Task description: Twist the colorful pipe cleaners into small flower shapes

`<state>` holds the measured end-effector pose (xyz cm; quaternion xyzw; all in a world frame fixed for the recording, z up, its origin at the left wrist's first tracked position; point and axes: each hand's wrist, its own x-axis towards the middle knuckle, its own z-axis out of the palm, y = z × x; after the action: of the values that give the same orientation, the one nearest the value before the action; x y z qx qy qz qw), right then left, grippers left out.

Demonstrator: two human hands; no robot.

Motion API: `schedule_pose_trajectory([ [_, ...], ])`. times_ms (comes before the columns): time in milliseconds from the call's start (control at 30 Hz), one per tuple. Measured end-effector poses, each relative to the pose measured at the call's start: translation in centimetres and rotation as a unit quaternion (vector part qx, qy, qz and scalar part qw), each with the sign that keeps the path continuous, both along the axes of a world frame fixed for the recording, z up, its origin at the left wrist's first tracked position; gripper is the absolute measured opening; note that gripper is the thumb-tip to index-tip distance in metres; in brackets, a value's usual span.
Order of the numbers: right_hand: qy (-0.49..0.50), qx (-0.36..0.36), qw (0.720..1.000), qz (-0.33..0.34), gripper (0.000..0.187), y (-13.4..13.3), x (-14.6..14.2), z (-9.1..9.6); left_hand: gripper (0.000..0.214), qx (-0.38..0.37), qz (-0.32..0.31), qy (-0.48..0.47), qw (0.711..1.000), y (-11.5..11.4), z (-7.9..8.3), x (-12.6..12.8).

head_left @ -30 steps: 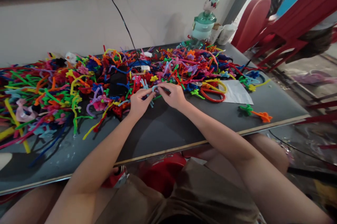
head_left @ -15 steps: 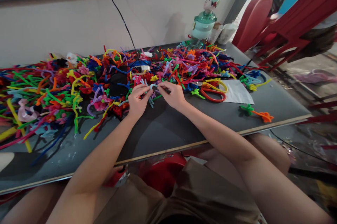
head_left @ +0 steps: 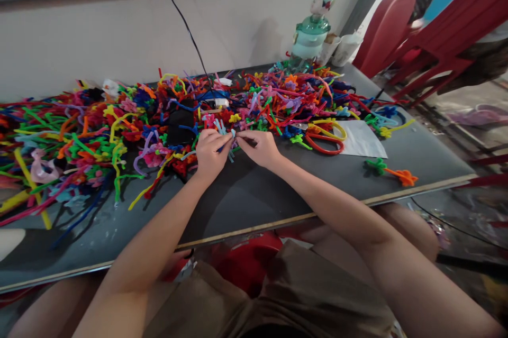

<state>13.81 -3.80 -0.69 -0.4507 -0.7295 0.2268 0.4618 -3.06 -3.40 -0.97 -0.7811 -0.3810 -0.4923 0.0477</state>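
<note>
Bending over the dark table (head_left: pixel 270 200), the worker keeps both hands close together, fingertips almost meeting. From where I stand, the left hand (head_left: pixel 213 153) is pinched narrow around light-blue fuzzy stems (head_left: pixel 219 127); some ends poke out toward 11 o'clock from the grip, others toward 6. The right hand (head_left: pixel 257 148), also drawn narrow, holds its thumb and fingertips at the small curled part of the same stems, though the fingers hide just how they grip it.

Taking the hands as the dial's centre, a tangled heap of coloured stems (head_left: pixel 89 137) sweeps from 9 o'clock through 12 to 2. Scissors with yellow and red handles (head_left: pixel 324 151) lie at 3, touching a white sheet (head_left: pixel 363 141) just beyond. A green-and-orange flower piece (head_left: pixel 405 177) rests between 3 and 4, well apart from the heap. At 1 o'clock stands a green-topped bottle (head_left: pixel 311 36), two cups (head_left: pixel 347 51) beside it. Toward 11, a black cord (head_left: pixel 184 20) hangs before the wall.
</note>
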Motion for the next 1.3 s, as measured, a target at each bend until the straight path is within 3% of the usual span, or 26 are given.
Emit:
schedule_pose_trajectory([
  [367, 0.0, -0.014, 1.0, -0.004, 0.021, -0.2, 0.0, -0.1, 0.019, 0.074, 0.053, 0.115, 0.989, -0.6, 0.0, 0.3],
  [533, 0.067, -0.04, 0.997, -0.004, 0.025, 0.1, 0.3, -0.1, 0.026, 0.068, 0.05, 0.174, 0.981, -0.9, -0.1, 0.7],
  [633, 0.142, -0.084, 0.986, 0.004, 0.024, 0.8, 0.6, 0.0, 0.028, 0.063, 0.018, 0.157, 0.985, -1.1, 0.2, 0.8],
  [800, 0.265, -0.236, 0.922, 0.153, 0.026, 1.6, 1.0, 0.1, 0.031, 0.05, 0.001, 0.058, 0.997, -1.1, 0.7, 0.1],
  [900, 0.278, -0.326, 0.873, 0.235, 0.023, 1.7, 1.3, 0.3, 0.03, 0.067, -0.027, 0.073, 0.995, -0.7, 0.6, -0.4],
  [1033, 0.268, -0.386, 0.825, 0.315, 0.021, 1.7, 1.7, 0.4, 0.022, 0.092, -0.062, 0.093, 0.989, -0.4, 0.5, -0.6],
  [1200, 0.248, -0.418, 0.79, 0.374, 0.024, 1.9, 2.2, 0.2, 0.016, 0.099, -0.09, 0.083, 0.987, -0.3, 0.6, -0.7],
  [1300, 0.225, -0.411, 0.797, 0.382, 0.024, 2.0, 2.2, 0.2, 0.022, 0.062, -0.092, 0.088, 0.99, -0.3, 0.5, -0.7],
])
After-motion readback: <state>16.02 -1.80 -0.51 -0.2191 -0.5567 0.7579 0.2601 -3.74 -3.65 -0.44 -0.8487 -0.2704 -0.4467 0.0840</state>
